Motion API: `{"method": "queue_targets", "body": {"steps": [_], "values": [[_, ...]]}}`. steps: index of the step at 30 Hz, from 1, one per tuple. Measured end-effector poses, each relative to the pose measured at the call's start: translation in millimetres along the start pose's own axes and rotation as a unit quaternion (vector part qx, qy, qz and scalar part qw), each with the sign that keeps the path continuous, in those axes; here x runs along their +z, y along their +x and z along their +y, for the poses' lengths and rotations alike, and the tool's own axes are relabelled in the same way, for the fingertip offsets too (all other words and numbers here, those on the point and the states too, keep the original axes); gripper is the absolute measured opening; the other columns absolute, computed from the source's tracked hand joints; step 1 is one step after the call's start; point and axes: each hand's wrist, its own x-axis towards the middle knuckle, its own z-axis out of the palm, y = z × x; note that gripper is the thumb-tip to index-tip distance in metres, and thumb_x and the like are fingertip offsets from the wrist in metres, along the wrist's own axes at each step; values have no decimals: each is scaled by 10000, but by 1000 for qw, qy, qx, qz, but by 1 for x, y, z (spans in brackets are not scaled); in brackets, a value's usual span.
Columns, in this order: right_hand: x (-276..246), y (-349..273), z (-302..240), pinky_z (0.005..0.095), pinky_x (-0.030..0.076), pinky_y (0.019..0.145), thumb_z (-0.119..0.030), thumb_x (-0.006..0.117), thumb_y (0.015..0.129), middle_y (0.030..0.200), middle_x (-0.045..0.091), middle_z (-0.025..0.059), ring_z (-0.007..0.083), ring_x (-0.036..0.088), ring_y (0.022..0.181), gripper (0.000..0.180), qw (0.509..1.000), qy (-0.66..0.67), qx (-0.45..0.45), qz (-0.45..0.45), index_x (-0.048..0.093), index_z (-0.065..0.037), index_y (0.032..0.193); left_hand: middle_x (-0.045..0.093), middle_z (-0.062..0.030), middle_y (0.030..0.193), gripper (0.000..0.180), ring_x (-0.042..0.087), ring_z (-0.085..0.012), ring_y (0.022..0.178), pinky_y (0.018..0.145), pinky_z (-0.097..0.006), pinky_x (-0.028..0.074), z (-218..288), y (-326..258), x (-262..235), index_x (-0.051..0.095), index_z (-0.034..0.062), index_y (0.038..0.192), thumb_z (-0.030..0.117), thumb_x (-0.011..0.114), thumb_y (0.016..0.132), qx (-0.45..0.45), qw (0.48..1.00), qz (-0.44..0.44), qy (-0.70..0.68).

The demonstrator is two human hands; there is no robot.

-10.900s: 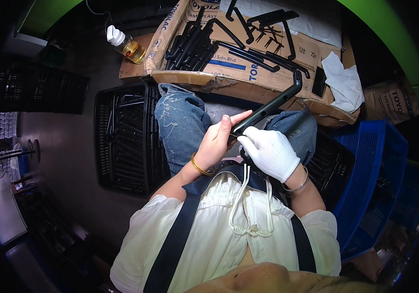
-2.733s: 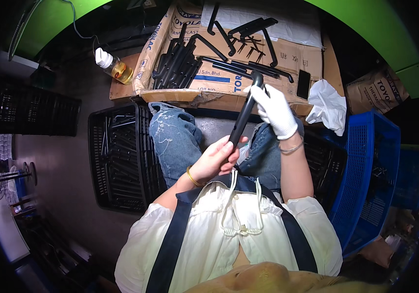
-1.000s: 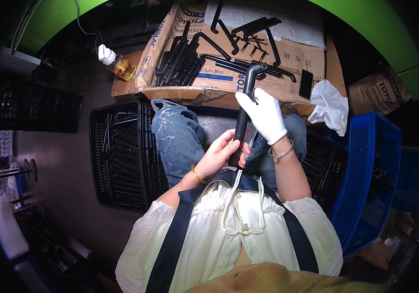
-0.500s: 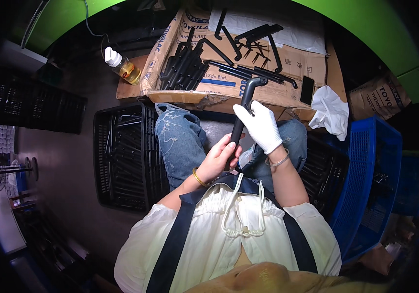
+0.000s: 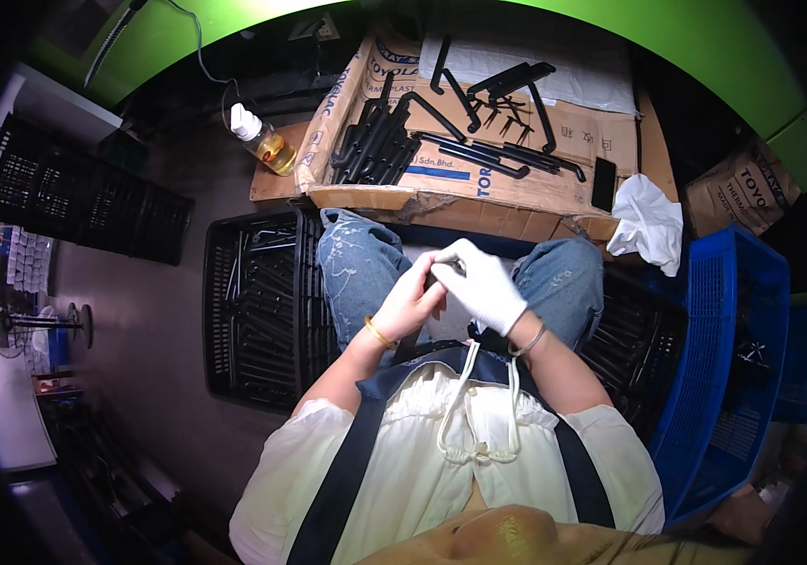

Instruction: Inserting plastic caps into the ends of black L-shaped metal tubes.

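Note:
Above my lap, my bare left hand (image 5: 409, 299) and my white-gloved right hand (image 5: 486, 290) meet with fingers closed around a black tube-shaped part (image 5: 434, 280). Only a small dark piece of it shows between the fingers; the rest is hidden. Beyond my knees, a cut-open cardboard box (image 5: 366, 196) bears a pile of black tubes (image 5: 372, 151) at its left. More black bent-ended tubes (image 5: 513, 79), some loose straight ones and several small thin black pieces lie at its middle and back.
A black crate (image 5: 210, 325) full of black tubes stands left of my legs, another filled crate (image 5: 634, 325) right of them. Farther right is a blue crate (image 5: 704, 367). A pump bottle (image 5: 271, 149), a dark flat slab (image 5: 603, 184) and a crumpled white cloth (image 5: 648, 221) are around the cardboard.
The black tube, shown at length with its bent end up before, is now mostly hidden between my hands. My right hand has come down and nearer my left. The whole view has shifted slightly.

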Motion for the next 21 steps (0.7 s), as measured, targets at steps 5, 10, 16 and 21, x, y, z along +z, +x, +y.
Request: {"method": "queue_targets", "body": {"steps": [5, 10, 16, 21], "values": [[10, -18, 30, 368, 503, 719, -264, 632, 937, 902, 645, 138, 245, 617, 776, 310, 990, 105, 56, 73, 573, -39, 1143, 532, -20, 909, 335, 483, -52, 586, 496, -209, 423, 9, -3, -7, 419, 80, 1325, 137, 510, 1008, -71, 997, 23, -23], [-15, -40, 6, 377, 489, 812, -150, 477, 993, 933, 625, 168, 304, 634, 861, 209, 990, 125, 56, -27, 602, 9, 1049, 463, -15, 846, 285, 365, -38, 535, 423, -174, 314, 26, -1, -15, 440, 133, 1259, 289, 507, 1029, -153, 943, -28, -293], [-19, -38, -21, 365, 502, 660, -143, 505, 968, 882, 613, 165, 310, 638, 740, 185, 998, -16, -41, 46, 612, -2, 1022, 479, -18, 851, 280, 383, -34, 517, 411, -170, 319, 24, -2, -6, 445, 119, 1261, 289, 479, 1040, -127, 942, -31, -309], [-24, -32, -26, 443, 519, 633, -198, 535, 953, 831, 643, 169, 364, 653, 750, 156, 991, -117, -52, 30, 590, -52, 960, 478, 3, 798, 258, 390, -28, 485, 403, -175, 334, 25, 2, -4, 444, 88, 1247, 253, 458, 1050, -119, 958, -41, -256]]}}
